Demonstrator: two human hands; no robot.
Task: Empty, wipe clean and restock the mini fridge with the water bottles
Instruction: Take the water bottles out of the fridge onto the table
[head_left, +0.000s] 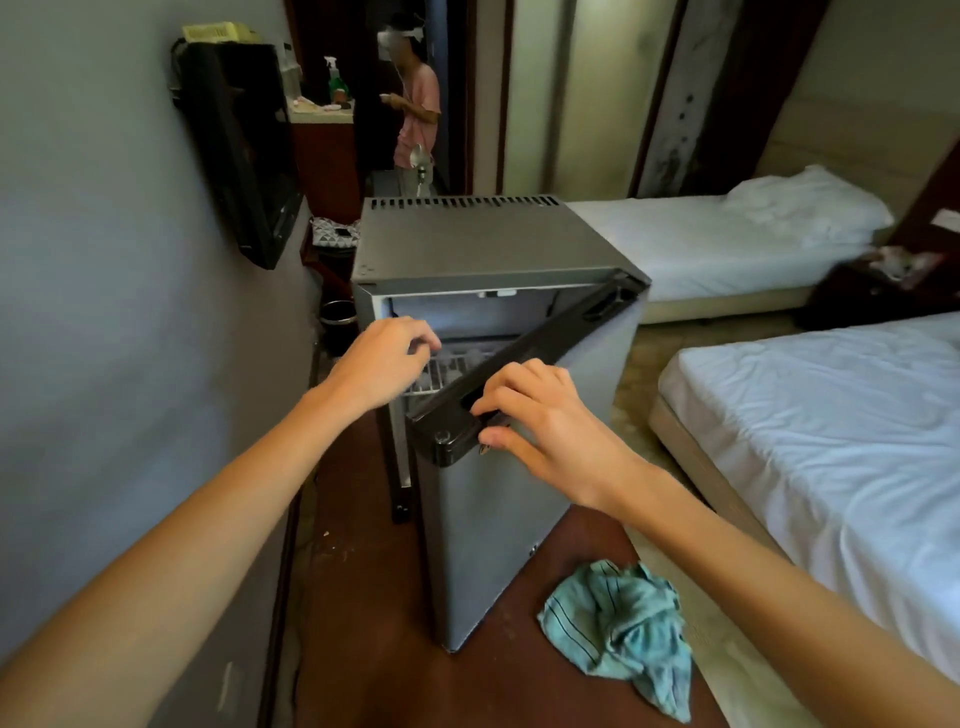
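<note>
A grey mini fridge (467, 244) stands on the floor in front of me, its door (488, 509) swung partly open towards me. My right hand (540, 421) grips the black top edge of the door, fingers curled into its recessed handle. My left hand (384, 358) reaches into the opening, its fingers loosely curled at a white wire shelf (447, 369); I cannot tell whether it holds anything. Pale shapes lie on that shelf, too blurred to name. A crumpled teal striped cloth (618, 629) lies on the floor to the right of the door.
A grey wall with a black TV (239, 150) runs close on the left. Two white beds (831, 426) fill the right side. A person (415, 104) stands in the doorway behind the fridge. A dark bin (337, 317) sits beside the fridge.
</note>
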